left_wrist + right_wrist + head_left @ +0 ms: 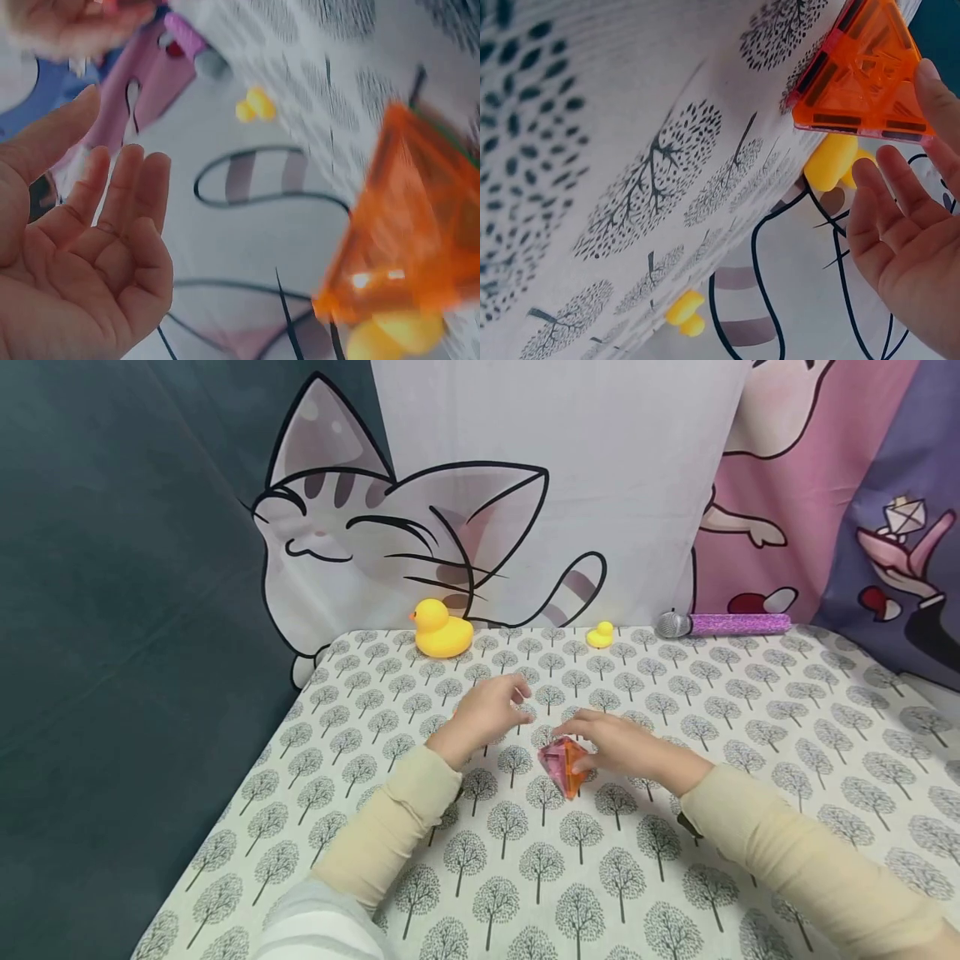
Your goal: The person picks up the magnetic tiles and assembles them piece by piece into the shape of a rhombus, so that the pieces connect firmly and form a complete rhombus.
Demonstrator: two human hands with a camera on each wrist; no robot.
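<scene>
My right hand has its thumb on the orange face of a pink and orange translucent magnetic-tile shape, with its fingers over the top. In the right wrist view the orange triangular tile shows beside the thumb, tilted close to the cloth. My left hand is raised to the left of that shape, fingers loosely bent, holding nothing. Low in front of the left wrist stands another orange triangular tile piece with a green edge, mostly hidden by the left hand in the head view.
A large yellow rubber duck, a small duck and a glittery purple microphone line the back edge of the table, which has a tree-print cloth. Behind hangs a curtain with cartoon drawings.
</scene>
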